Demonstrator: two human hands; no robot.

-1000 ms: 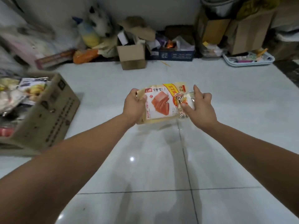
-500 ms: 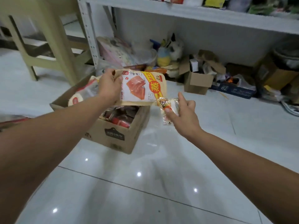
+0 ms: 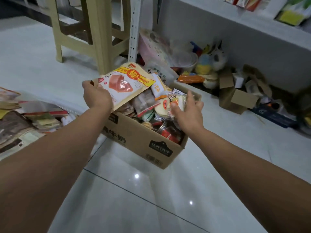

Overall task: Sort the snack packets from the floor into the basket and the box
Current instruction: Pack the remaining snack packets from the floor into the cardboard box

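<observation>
My left hand (image 3: 96, 98) grips a large cream snack packet (image 3: 124, 83) with a red meat picture and a yellow band, tilted above the left side of the cardboard box (image 3: 143, 142). The box stands on the floor, heaped with several snack packets (image 3: 144, 101). Over its right side, my right hand (image 3: 188, 113) holds a small clear packet (image 3: 176, 100) with an orange label between thumb and loosely spread fingers. The white basket (image 3: 70, 109), part-filled with flat packets, sits at the left edge.
A beige plastic stool (image 3: 94, 36) stands behind the box beside a white shelf upright (image 3: 133, 31). Small open cartons (image 3: 239, 98), plush toys (image 3: 210, 63) and clutter line the wall under the shelf. Glossy white floor tiles (image 3: 151, 199) lie in front.
The view swung left from open floor to the box. Both hands carried their packets over the box, and the right hand's fingers have spread.
</observation>
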